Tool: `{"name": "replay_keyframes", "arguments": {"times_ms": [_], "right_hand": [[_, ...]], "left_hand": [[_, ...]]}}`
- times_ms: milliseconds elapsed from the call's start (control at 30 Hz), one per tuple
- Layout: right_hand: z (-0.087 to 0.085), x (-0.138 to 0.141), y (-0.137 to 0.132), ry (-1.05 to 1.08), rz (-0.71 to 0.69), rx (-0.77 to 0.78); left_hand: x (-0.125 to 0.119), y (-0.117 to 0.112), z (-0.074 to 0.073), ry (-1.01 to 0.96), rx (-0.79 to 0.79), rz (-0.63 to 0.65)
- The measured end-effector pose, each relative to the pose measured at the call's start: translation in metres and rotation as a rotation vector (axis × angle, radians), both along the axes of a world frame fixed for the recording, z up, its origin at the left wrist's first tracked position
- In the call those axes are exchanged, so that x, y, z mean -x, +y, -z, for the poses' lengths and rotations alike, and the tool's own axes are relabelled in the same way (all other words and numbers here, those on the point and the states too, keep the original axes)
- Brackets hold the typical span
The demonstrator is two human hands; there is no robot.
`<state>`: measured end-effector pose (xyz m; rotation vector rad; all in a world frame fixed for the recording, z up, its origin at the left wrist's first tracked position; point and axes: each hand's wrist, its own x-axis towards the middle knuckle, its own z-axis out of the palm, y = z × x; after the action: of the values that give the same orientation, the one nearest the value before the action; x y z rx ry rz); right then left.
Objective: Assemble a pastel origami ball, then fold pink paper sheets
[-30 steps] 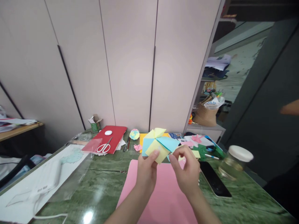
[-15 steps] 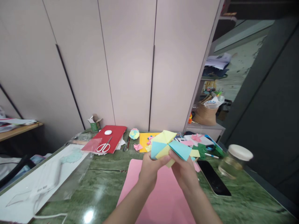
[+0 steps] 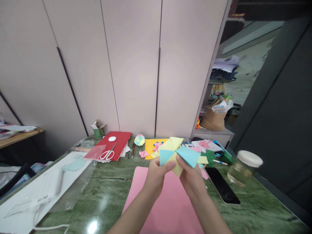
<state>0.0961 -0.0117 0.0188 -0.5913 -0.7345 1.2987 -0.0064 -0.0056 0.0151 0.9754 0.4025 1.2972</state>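
Note:
I hold a folded paper piece (image 3: 176,152) of yellow and light blue triangles above the table with both hands. My left hand (image 3: 158,175) grips its lower left part, thumb pressed on a yellow flap. My right hand (image 3: 192,177) pinches the blue flap on the right. Beneath my hands a pink sheet (image 3: 168,208) lies flat on the green marble table (image 3: 107,191).
A black phone (image 3: 221,185) and a lidded glass jar (image 3: 244,168) sit to the right. Behind lie an orange sheet (image 3: 152,147), coloured paper scraps (image 3: 207,152), a red folder (image 3: 114,144) with white scissors (image 3: 107,152), and a small paper ball (image 3: 139,140). A white device with cable (image 3: 48,188) lies on the left.
The paper piece has come in between both hands and turned a little. My right hand closed onto its blue flap. A person's arm at the right edge is gone from view.

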Motion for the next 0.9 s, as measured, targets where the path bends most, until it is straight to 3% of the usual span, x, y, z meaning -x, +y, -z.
{"name": "replay_keyframes", "arguments": {"times_ms": [333, 567, 900], "right_hand": [[0.001, 0.000, -0.001, -0.036, -0.074, -0.039], [-0.003, -0.003, -0.001, -0.062, -0.032, -0.110], [-0.011, -0.001, -0.006, -0.180, -0.047, -0.105]], "left_hand": [[-0.004, -0.003, 0.001, -0.106, 0.018, 0.001], [-0.003, -0.003, 0.001, -0.105, 0.021, 0.053], [-0.004, -0.004, 0.001, -0.157, 0.035, -0.004]]}}
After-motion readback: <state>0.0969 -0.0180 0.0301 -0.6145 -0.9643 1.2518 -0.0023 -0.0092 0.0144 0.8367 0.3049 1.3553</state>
